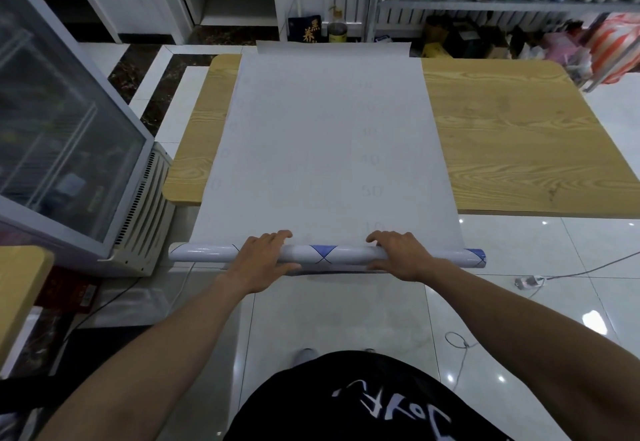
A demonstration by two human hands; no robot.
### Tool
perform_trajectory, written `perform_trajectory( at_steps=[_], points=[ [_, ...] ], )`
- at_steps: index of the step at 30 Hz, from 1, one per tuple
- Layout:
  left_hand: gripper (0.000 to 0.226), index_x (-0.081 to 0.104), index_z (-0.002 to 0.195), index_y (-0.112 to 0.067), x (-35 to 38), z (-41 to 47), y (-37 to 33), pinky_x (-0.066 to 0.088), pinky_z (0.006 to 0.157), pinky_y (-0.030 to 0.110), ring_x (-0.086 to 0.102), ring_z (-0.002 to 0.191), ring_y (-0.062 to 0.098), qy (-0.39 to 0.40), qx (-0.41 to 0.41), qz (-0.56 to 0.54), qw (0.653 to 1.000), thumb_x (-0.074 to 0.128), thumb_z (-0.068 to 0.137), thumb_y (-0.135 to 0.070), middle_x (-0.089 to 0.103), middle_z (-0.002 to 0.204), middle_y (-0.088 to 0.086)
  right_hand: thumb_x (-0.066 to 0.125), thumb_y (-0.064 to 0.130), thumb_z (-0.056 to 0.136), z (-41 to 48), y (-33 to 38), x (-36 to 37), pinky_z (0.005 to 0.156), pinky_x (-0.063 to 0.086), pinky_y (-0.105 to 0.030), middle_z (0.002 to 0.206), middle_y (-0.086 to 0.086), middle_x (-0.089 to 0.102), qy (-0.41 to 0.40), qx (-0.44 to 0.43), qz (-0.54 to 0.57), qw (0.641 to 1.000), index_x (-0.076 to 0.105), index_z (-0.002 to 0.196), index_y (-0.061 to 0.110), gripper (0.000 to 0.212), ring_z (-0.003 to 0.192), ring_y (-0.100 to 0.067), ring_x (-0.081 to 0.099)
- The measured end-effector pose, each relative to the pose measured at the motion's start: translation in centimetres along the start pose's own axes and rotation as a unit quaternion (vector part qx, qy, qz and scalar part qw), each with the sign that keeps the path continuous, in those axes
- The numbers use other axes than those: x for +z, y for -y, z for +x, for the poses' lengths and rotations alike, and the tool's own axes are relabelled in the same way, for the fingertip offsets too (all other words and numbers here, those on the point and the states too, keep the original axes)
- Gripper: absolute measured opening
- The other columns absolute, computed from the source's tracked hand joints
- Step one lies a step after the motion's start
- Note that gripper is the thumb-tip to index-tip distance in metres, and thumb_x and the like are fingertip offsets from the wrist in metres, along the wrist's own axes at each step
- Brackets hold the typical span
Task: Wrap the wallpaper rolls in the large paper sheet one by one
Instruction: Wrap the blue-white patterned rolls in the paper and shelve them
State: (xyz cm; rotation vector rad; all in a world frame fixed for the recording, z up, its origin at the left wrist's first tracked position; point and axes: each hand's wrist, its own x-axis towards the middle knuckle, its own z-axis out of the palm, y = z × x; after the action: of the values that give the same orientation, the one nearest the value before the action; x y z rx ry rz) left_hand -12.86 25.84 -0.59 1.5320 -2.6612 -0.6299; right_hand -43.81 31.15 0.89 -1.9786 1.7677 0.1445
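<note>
Lower centre of the frame: the left hand (263,257) curls its close-set fingers (277,236) over the wallpaper roll (346,253). The right hand (401,255) grips it likewise. The glossy white, blue-diamond roll lies at the paper sheet's (322,146) near edge, past the tabletop (502,146).

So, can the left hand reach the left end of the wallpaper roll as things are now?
Probably yes. The left hand holds the wallpaper roll left of its middle, and the roll's left end sticks out bare past the paper sheet, with nothing lying between them; a slide sideways should do.
</note>
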Motion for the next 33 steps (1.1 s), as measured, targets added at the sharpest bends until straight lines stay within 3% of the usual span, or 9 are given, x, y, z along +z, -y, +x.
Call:
perform_trajectory(
  at_steps=[4, 8, 12, 15, 18, 22, 25, 30, 33],
  points=[
    [0.032, 0.052, 0.11, -0.02, -0.2, 0.27, -0.03, 0.029, 0.079, 0.029, 0.052, 0.097, 0.019, -0.003, 0.017, 0.035, 0.999, 0.052, 0.093, -0.047, 0.057, 0.103, -0.006, 0.051, 0.056, 0.091, -0.12, -0.15, -0.17, 0.089, 0.037, -0.035, 0.118, -0.001, 0.063, 0.008, 0.0, -0.008, 1.0, 0.049, 0.121, 0.021, 0.045, 0.103, -0.023, 0.057],
    [0.03, 0.059, 0.114, -0.017, 0.1, 0.34, 0.57, 0.032, 0.085, 0.031, 0.048, 0.105, 0.02, -0.022, 0.024, 0.03, 0.999, 0.048, 0.097, -0.039, 0.055, 0.113, -0.001, 0.055, 0.062, 0.085, -0.14, -0.01, 0.22, 0.093, 0.035, -0.035, 0.121, 0.002, 0.052, -0.003, -0.013, 0.002, 1.0, 0.055, 0.122, 0.021, 0.055, 0.112, -0.019, 0.046],
    [0.04, 0.051, 0.129, -0.02, 0.14, 0.13, 0.44, 0.034, 0.091, 0.033, 0.049, 0.112, 0.022, -0.002, 0.013, 0.024, 1.0, 0.043, 0.098, -0.044, 0.056, 0.118, 0.0, 0.064, 0.059, 0.08, -0.15, 0.04, 0.09, 0.092, 0.034, -0.034, 0.118, 0.001, 0.053, -0.016, -0.016, 0.003, 1.0, 0.051, 0.125, 0.022, 0.06, 0.11, -0.019, 0.048],
    [0.057, 0.045, 0.13, -0.022, -0.17, -0.04, 0.35, 0.035, 0.092, 0.033, 0.054, 0.108, 0.02, -0.001, -0.009, -0.018, 1.0, 0.058, 0.086, -0.056, 0.06, 0.114, -0.003, 0.059, 0.057, 0.085, -0.21, -0.08, -0.11, 0.084, 0.035, -0.033, 0.11, 0.0, 0.063, -0.028, -0.005, 0.017, 0.999, 0.046, 0.122, 0.021, 0.053, 0.101, -0.022, 0.058],
    [0.044, 0.046, 0.111, -0.024, -0.5, -0.02, 0.33, 0.03, 0.077, 0.029, 0.054, 0.091, 0.019, 0.005, -0.002, 0.014, 1.0, 0.065, 0.083, -0.052, 0.059, 0.101, -0.008, 0.049, 0.056, 0.092, -0.43, -0.06, -0.09, 0.075, 0.03, -0.031, 0.097, -0.002, 0.065, -0.016, -0.007, -0.012, 1.0, 0.045, 0.113, 0.019, 0.043, 0.09, -0.025, 0.059],
    [0.029, 0.052, 0.113, -0.023, -0.42, 0.12, 0.29, 0.033, 0.082, 0.03, 0.051, 0.097, 0.018, 0.001, 0.02, 0.046, 0.999, 0.052, 0.094, -0.045, 0.058, 0.109, -0.006, 0.055, 0.063, 0.084, -0.68, -0.17, 0.38, 0.087, 0.033, -0.033, 0.114, 0.004, 0.055, -0.024, -0.015, -0.007, 1.0, 0.05, 0.116, 0.02, 0.054, 0.105, -0.019, 0.049],
    [0.034, 0.055, 0.119, -0.021, -0.1, 0.06, 0.62, 0.035, 0.087, 0.03, 0.048, 0.104, 0.018, -0.012, 0.032, 0.05, 0.998, 0.049, 0.095, -0.044, 0.054, 0.115, -0.004, 0.066, 0.066, 0.073, -0.67, -0.38, 0.55, 0.09, 0.034, -0.032, 0.115, 0.003, 0.048, -0.036, -0.021, -0.023, 0.999, 0.054, 0.119, 0.021, 0.066, 0.108, -0.017, 0.044],
    [0.058, 0.044, 0.135, -0.022, -0.1, -0.21, 0.37, 0.036, 0.092, 0.033, 0.049, 0.111, 0.019, -0.02, 0.013, 0.022, 0.999, 0.057, 0.088, -0.053, 0.054, 0.119, -0.004, 0.057, 0.057, 0.086, -0.42, -0.44, 0.46, 0.091, 0.035, -0.033, 0.12, -0.002, 0.053, -0.055, -0.017, -0.059, 0.997, 0.052, 0.128, 0.02, 0.056, 0.111, -0.021, 0.049],
    [0.072, 0.039, 0.134, -0.023, -0.3, -0.28, 0.48, 0.038, 0.09, 0.034, 0.052, 0.106, 0.018, -0.015, 0.013, 0.014, 1.0, 0.068, 0.077, -0.056, 0.054, 0.118, -0.004, 0.054, 0.056, 0.089, -0.58, -0.46, 0.33, 0.093, 0.035, -0.035, 0.123, 0.0, 0.057, -0.047, -0.013, -0.039, 0.998, 0.045, 0.13, 0.021, 0.054, 0.112, -0.021, 0.052]
  ],
)
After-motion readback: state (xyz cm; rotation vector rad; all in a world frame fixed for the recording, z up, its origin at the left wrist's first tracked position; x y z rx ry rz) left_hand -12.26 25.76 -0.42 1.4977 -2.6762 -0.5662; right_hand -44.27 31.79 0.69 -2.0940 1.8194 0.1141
